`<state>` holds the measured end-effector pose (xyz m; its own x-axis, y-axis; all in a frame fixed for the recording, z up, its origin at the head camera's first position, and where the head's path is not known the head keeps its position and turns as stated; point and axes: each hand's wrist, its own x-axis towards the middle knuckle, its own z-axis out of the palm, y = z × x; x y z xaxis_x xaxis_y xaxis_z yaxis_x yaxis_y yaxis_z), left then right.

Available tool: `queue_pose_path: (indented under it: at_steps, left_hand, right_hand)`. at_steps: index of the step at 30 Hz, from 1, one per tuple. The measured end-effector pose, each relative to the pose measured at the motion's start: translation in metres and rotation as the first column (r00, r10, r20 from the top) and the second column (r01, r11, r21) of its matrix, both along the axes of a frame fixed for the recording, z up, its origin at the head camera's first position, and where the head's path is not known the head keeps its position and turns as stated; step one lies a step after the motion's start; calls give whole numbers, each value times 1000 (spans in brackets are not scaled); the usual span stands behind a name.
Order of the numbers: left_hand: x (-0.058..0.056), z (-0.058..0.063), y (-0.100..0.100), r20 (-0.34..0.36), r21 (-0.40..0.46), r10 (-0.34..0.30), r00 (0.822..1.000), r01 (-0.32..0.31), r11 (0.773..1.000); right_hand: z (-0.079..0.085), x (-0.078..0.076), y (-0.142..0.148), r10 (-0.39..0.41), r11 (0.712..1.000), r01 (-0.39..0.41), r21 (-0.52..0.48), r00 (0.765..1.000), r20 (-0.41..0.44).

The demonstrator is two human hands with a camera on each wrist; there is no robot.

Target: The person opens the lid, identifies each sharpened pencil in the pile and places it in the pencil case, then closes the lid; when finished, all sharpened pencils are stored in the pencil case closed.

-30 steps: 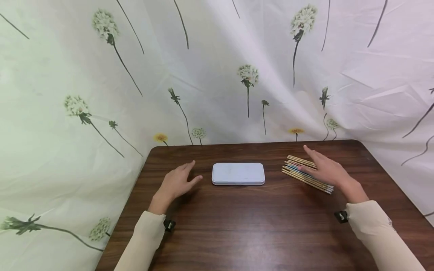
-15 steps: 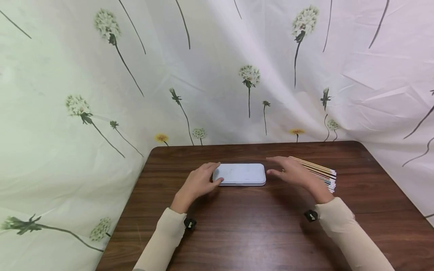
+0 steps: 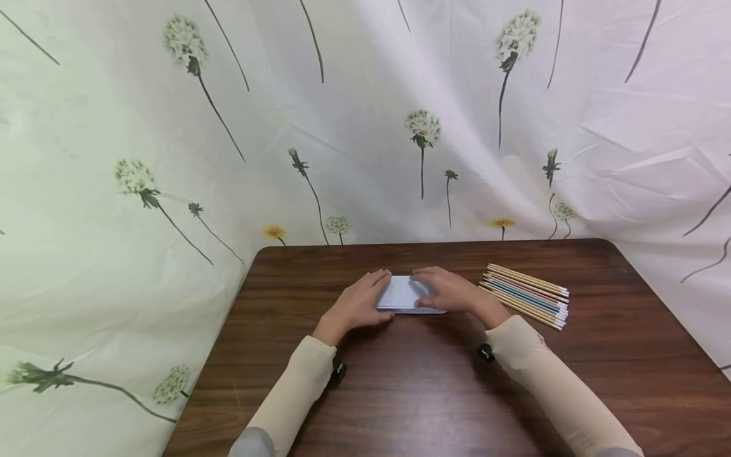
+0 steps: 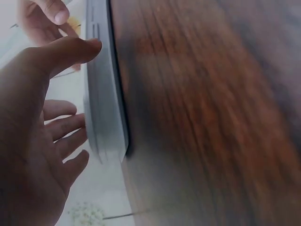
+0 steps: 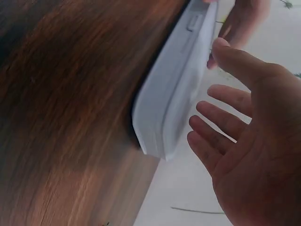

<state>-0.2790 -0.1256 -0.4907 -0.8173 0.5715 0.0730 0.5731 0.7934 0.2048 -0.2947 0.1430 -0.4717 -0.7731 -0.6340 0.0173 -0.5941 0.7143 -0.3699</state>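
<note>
A flat white pencil case [image 3: 397, 293] lies closed on the dark wooden table, with a small catch on its front side. My left hand [image 3: 360, 301] spans the case's left part, thumb along the front side [image 4: 101, 94] and fingers toward the far edge. Over its right part is my right hand [image 3: 451, 293], thumb near the lid's front edge. In the right wrist view, the right hand's fingers [image 5: 221, 113] are spread beside the case, apparently clear of it. Whether the left fingers touch the case cannot be told.
Several pencils [image 3: 525, 295] lie side by side to the right of the case, gold, red and blue ones with white ends. A white cloth printed with dandelions [image 3: 365, 127] hangs behind the table [image 3: 400, 393].
Both hands have come inward from either side to the case, the right one leaving its place above the pencils. The left hand has slid rightward over the case, which stays put.
</note>
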Motion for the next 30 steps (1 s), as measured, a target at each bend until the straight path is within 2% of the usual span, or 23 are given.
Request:
queue_pose_path:
  at_steps: [6,11,17,26,30]
  left_hand:
    - [-6,-7,8,-1,-86,-13,1000,13,996]
    - [-9,-6,12,-22,-110,-12,1000,9,994]
    - [-14,-3,15,-9,-100,0,1000,0,995]
    - [-19,-3,16,20,-45,-3,1000,4,999]
    - [-20,-4,15,36,-29,-4,999,5,1000]
  right_hand:
    - [-4,-2,-9,-4,997,3,81,1000,8]
    - [-5,-2,-12,-35,994,35,106,999,-3]
    - [-9,-5,-13,-29,996,32,80,999,-37]
    - [-15,-9,-12,26,997,-17,72,992,-124]
    - [-15,-10,-11,32,997,-23,74,992,-124]
